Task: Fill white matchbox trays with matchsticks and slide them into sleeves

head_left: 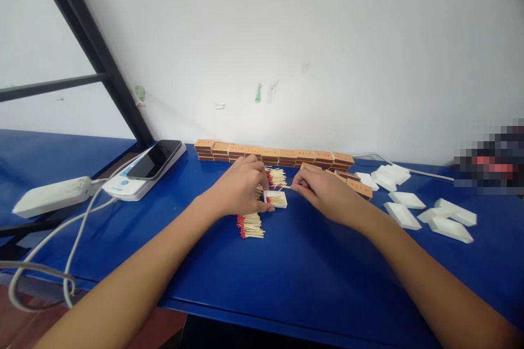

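Note:
My left hand (242, 185) is closed on a small white matchbox tray (281, 203), thumb and fingers at its left end. Several matches lie inside the tray. My right hand (317, 188), just to the right, pinches a match (287, 187) whose pale stick points left toward the tray. Behind the tray is a pile of red-tipped matches (277, 176). Another match pile (250, 225) lies in front of my left hand, heads to the left. More matches show partly beneath the left fingers.
A long stacked row of orange matchboxes (270, 154) runs along the wall, with more matchboxes (359, 187) behind my right hand. Several white trays (403, 215) are scattered at right. On the left are a phone (158, 159) on a white device, a power strip (53, 196) and cables.

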Tool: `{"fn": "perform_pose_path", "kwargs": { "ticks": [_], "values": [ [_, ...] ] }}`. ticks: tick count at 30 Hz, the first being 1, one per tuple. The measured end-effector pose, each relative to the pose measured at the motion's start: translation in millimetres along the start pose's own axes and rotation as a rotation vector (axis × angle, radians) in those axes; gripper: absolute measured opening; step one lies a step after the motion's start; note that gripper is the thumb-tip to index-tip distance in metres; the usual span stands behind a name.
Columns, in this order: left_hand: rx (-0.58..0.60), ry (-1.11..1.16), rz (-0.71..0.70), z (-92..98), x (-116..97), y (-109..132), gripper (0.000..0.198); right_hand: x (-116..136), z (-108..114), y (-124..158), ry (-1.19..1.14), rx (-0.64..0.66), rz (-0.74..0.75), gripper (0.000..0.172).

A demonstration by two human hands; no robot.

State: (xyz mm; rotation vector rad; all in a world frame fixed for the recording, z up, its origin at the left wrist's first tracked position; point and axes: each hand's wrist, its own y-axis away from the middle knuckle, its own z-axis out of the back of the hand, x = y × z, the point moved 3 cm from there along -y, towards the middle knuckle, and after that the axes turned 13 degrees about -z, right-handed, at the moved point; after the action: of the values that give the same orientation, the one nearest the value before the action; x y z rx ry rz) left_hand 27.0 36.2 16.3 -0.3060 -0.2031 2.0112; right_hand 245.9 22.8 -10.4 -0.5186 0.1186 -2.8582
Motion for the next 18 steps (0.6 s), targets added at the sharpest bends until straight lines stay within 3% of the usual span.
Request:
{"fn": "perform_pose_path", "kwargs": {
  "ticks": [4, 11, 18],
  "values": [
    [0.009, -0.009, 0.0, -0.7, -0.1, -0.5, 0.035, 0.0, -1.2, 4.6, -0.07, 0.093, -0.03, 0.014],
    [0.007, -0.002, -0.01, -1.1, -0.5, -1.3, 0.039, 13.5, -6.0, 9.7, -0.108, 0.0, 0.096, 0.016],
    [-0.007, 0.015, -0.04, -2.5, -0.9, -0.2, 0.042, 20.8, -15.2, 13.7, -0.106, 0.016, 0.134, 0.01]
  ]
}}
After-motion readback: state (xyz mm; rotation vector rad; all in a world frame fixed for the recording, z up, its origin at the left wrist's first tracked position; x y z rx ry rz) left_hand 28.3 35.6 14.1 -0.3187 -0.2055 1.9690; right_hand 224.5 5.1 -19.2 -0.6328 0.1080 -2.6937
